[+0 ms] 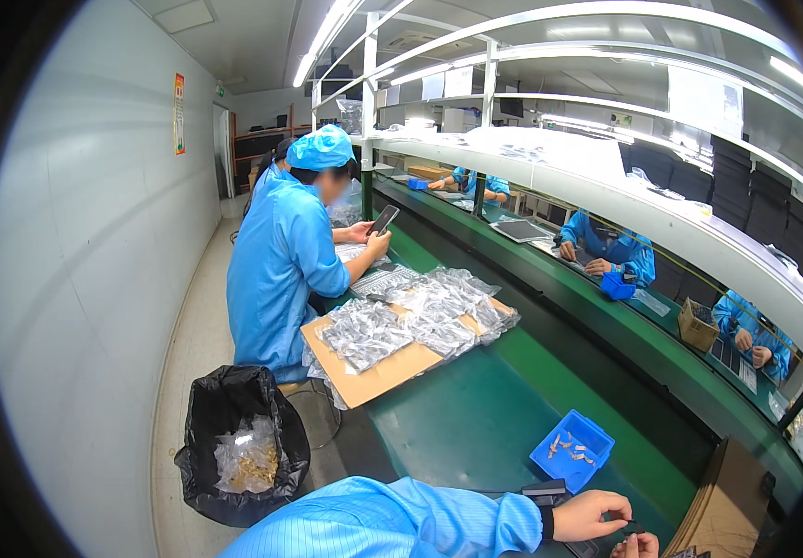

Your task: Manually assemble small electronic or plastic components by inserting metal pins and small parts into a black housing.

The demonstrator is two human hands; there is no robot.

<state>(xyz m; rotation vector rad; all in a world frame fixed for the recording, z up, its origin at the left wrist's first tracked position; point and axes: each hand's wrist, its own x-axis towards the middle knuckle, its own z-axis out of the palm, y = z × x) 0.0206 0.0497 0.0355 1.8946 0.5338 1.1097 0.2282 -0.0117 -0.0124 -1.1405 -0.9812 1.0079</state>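
Pinching at its fingertips, my left hand has its bent fingers closed on a small dark piece, at the lower right of my view. The piece is black or nearly so, thin and very small; I cannot make out its exact shape. My right hand is just beside it, curled toward the same piece, but the lower edge cuts it off and I cannot tell how firmly it grips, if at all.

Just beyond my left wrist, touching or nearly touching a flat black object, sits an open blue tray on the green bench. It holds a loose scatter of small pale-and-brown strips, with much of its floor showing. Down on the floor to my left stands a bin lined with a black bag; inside are crumpled clear plastic and yellowish scraps. Farther along the bench, a cardboard sheet bears a heap of clear plastic bags. Across the line I see another blue bin and a small cardboard box.
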